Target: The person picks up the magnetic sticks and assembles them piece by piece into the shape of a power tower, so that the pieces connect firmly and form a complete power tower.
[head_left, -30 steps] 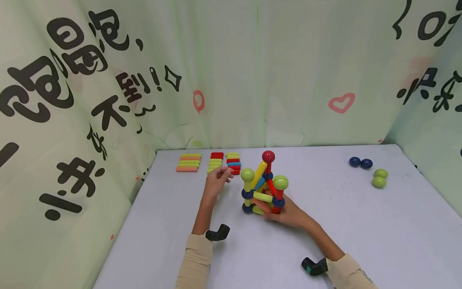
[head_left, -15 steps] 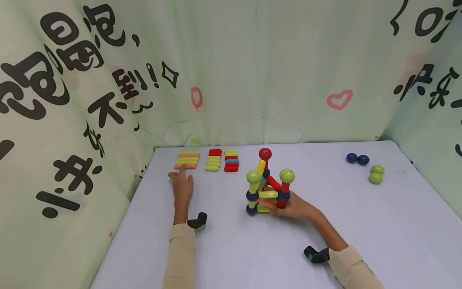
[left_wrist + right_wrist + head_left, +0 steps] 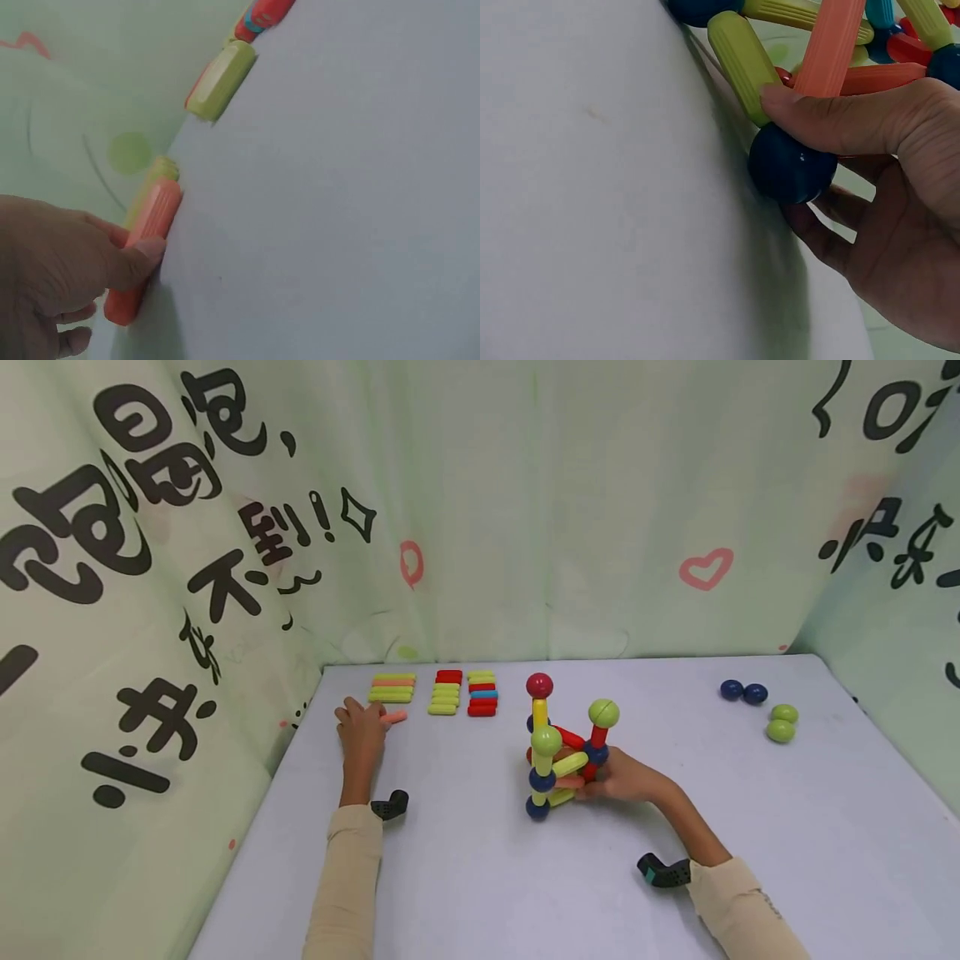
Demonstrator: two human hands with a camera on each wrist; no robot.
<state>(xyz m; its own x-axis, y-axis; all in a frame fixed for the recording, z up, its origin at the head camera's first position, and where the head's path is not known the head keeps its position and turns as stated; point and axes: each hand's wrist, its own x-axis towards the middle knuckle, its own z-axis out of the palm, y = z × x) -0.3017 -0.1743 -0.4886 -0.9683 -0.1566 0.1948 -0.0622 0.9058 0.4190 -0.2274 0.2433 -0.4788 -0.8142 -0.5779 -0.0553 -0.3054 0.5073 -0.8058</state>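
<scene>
My left hand pinches an orange rod between thumb and fingers, in front of the leftmost row of rods. In the left wrist view the thumb presses on its near side. My right hand holds a built frame of colored rods and balls by a lower corner. There the right wrist view shows a dark blue ball in its fingers and the thumb across a yellow-green rod. A red ball and green balls top the frame's uprights. The fingers behind the frame are partly hidden.
Two further rows of rods, one mostly yellow-green and one mixed with a blue rod, lie at the back of the white table. Dark blue balls and green balls sit at the back right. A curtain hangs behind.
My left hand has gone left from beside the middle rows to the leftmost row and drawn the orange rod out of it. My right hand has turned the frame.
</scene>
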